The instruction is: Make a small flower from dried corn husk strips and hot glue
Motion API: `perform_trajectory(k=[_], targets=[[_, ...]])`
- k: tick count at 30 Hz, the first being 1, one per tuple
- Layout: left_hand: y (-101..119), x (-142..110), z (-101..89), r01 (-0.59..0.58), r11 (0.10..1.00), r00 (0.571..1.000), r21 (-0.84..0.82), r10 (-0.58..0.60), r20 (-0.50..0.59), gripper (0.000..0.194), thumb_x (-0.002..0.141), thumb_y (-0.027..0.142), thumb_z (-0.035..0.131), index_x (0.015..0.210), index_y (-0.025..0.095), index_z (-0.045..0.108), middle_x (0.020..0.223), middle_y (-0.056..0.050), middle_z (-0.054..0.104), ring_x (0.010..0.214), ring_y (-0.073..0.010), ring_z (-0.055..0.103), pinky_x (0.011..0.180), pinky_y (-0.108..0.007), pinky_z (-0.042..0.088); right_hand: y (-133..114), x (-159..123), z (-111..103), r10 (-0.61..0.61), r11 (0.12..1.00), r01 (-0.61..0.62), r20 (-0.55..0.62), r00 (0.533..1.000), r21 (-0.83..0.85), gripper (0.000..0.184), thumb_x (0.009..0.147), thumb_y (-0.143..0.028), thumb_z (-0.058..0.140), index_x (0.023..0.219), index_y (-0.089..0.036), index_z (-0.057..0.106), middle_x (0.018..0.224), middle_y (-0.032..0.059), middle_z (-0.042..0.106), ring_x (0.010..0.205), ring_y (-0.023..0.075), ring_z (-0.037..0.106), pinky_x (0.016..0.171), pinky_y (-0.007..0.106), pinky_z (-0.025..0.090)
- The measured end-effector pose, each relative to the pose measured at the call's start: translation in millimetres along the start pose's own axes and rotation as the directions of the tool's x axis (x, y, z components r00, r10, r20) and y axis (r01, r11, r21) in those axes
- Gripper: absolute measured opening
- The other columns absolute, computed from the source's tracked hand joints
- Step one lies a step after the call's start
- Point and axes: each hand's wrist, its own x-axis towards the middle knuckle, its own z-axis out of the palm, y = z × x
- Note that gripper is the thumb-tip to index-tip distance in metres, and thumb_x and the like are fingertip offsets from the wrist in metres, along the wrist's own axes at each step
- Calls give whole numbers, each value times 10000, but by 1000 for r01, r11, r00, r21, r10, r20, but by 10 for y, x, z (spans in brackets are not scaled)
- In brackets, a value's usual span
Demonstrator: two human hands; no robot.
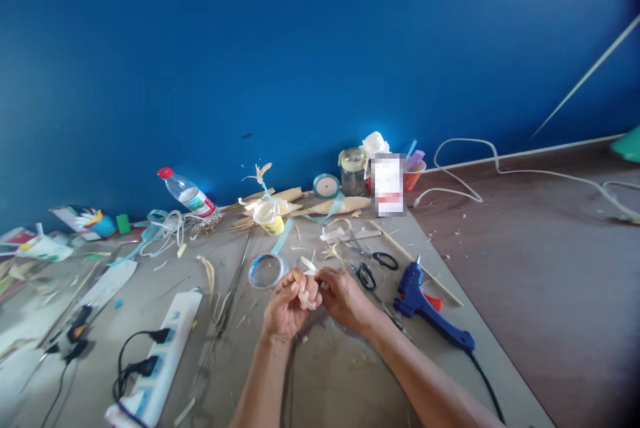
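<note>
Above the near middle of the table, my left hand (283, 308) is closed on a small cream-coloured, husk-like piece (309, 265), with pale bits showing between the fingers. From the other side my right hand (345, 295) comes in with fingers pinched together at the same piece; its exact fingertip contact is partly hidden. Just beyond my left hand lies a roll of tape (266, 271). Scissors with black handles (367, 277) rest past my right hand. Further right, a blue hot glue gun (425, 311) lies on its side, its cord running toward me.
A white power strip (165, 355) with black plugs lies at left. Along the blue wall stand a tilted water bottle (190, 193), a yellow cup (270, 218), corn husks (333, 207) and a glass jar (353, 171). Thin wires (233, 288) and scraps litter the tabletop.
</note>
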Motion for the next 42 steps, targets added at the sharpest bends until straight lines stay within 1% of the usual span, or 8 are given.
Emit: perform_trajectory(k=[5, 11, 14, 20, 28, 35, 38, 42], targets=[[47, -23, -5, -20, 999, 1000, -46, 21, 14, 319, 685, 346, 665, 596, 172, 413, 543, 53, 309, 458, -59, 264, 476, -221, 266, 49, 45, -65, 171, 969, -151, -88, 981, 197, 222, 792, -195, 440, 635, -157, 593, 590, -15, 555, 560, 106, 488, 550, 204, 348], [216, -37, -35, -270, 947, 960, -176, 249, -128, 377, 676, 335, 690, 593, 178, 358, 542, 72, 220, 440, -50, 186, 468, -203, 258, 157, 65, -177, 339, 918, -281, -185, 922, 281, 226, 761, -266, 462, 566, -171, 527, 503, -50, 421, 481, 88, 371, 469, 197, 288], [244, -40, -53, -341, 915, 936, -217, 311, -162, 364, 689, 325, 696, 616, 182, 370, 541, 78, 241, 427, -46, 162, 471, -200, 256, 145, 52, -180, 339, 932, -311, -142, 930, 186, 244, 762, -280, 465, 551, -175, 529, 480, -56, 386, 463, 84, 337, 451, 198, 250], [177, -96, -145, -253, 942, 967, -222, 251, -37, 258, 777, 326, 619, 682, 204, 412, 432, 117, 261, 335, -39, 97, 448, -221, 234, 87, 24, -163, 253, 965, -257, -68, 965, -52, 272, 791, -235, 468, 539, -176, 552, 475, -44, 459, 465, 85, 370, 464, 207, 236], [298, -176, -335, -479, 847, 874, -230, 483, -44, 245, 784, 349, 604, 704, 222, 411, 285, 188, 215, 230, -19, -14, 377, -215, 183, 148, 29, -94, 170, 886, -178, -56, 984, -428, 230, 814, -217, 506, 608, -182, 602, 622, 52, 660, 575, 147, 581, 587, 243, 334], [109, -84, -158, -176, 984, 984, -26, 176, 6, 361, 682, 411, 685, 661, 212, 384, 334, 146, 192, 292, -34, 97, 438, -226, 214, 81, 35, -118, 166, 850, -192, -97, 981, -490, 201, 853, -284, 485, 770, -165, 624, 753, 103, 672, 687, 196, 616, 710, 304, 383], [54, -44, -72, -18, 998, 1000, 61, 17, 7, 361, 653, 426, 710, 662, 203, 425, 384, 107, 314, 346, -49, 221, 478, -237, 253, 92, 28, -162, 110, 909, -192, -233, 966, -369, 232, 856, -207, 421, 1004, -155, 592, 922, 116, 652, 816, 208, 599, 743, 310, 398], [30, 3, -37, -3, 988, 998, 156, 12, -55, 254, 714, 374, 672, 709, 184, 504, 433, 72, 421, 389, -51, 273, 510, -242, 259, 136, 27, -227, 78, 982, -145, -436, 897, -122, 318, 823, -119, 339, 1038, -153, 571, 901, 92, 627, 837, 201, 568, 758, 313, 409]])
